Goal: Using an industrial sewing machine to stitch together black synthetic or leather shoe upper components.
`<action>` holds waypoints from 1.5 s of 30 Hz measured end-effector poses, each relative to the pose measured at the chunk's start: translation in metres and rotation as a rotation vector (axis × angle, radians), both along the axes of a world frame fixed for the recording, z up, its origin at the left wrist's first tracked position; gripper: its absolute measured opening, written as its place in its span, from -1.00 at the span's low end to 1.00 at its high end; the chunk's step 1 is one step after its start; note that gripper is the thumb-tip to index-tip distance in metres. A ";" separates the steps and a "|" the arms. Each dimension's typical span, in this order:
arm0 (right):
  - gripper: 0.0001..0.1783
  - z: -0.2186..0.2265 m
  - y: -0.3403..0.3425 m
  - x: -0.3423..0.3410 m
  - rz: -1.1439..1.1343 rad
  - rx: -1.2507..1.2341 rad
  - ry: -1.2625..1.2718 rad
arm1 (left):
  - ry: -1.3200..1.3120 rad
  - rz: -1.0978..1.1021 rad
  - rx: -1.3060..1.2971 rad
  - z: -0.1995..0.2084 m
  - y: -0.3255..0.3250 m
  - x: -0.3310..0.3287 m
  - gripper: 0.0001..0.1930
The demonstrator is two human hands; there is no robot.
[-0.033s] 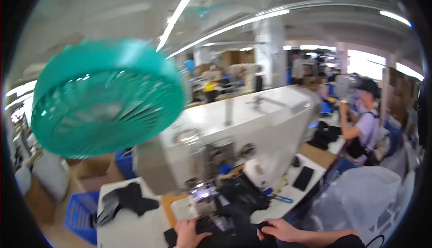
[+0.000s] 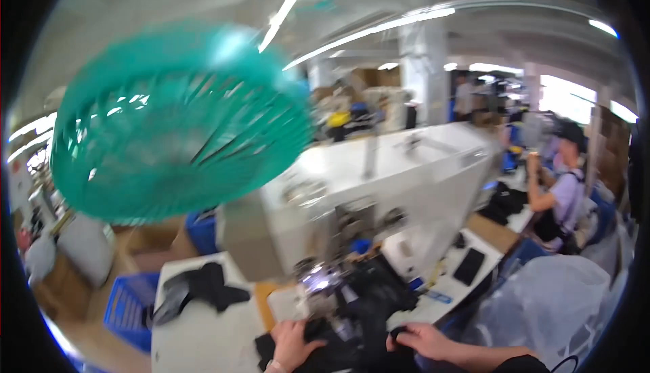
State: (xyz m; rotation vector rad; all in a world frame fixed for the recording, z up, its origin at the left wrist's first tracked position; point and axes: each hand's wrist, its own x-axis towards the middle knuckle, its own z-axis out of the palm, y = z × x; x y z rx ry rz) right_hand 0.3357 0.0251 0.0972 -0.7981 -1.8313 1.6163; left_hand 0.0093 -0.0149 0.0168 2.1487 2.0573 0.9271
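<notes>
A large white sewing machine (image 2: pixel 433 177) stands in front of me, its lit needle area (image 2: pixel 318 279) close above my left hand. Black fabric (image 2: pixel 365 305) lies bunched under and beside the machine head and runs toward me beneath both hands. My left hand (image 2: pixel 291 347) rests on it just left of the needle, with fingers stretched out and thumb spread. To the right, my right hand (image 2: pixel 423 341) is closed, pinching a fold of the fabric between thumb and fingers. Motion blur hides the finer detail at the needle.
A green fan (image 2: pixel 183 122) looms at upper left. Another black fabric piece (image 2: pixel 203 286) lies on the white table (image 2: pixel 196 336), beside a blue crate (image 2: pixel 128 309). A dark phone (image 2: pixel 468 267) lies right, near a clear plastic bag (image 2: pixel 542 298). A person (image 2: pixel 565 183) works beyond.
The whole view has shifted, so the machine and table sit farther right in the picture. Both hands stay on the black fabric in much the same pose.
</notes>
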 end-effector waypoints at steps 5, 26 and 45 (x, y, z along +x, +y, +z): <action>-0.67 0.040 0.047 -0.082 -0.118 0.517 0.133 | -0.141 -0.029 0.077 0.032 -0.004 -0.005 -0.93; -0.59 0.021 0.071 -0.149 -0.122 0.252 0.025 | -0.727 -0.049 -0.310 0.140 0.030 -0.018 -0.84; -0.58 0.013 0.076 -0.153 -0.143 0.206 0.115 | -0.662 -0.046 0.003 0.131 0.042 -0.021 -0.75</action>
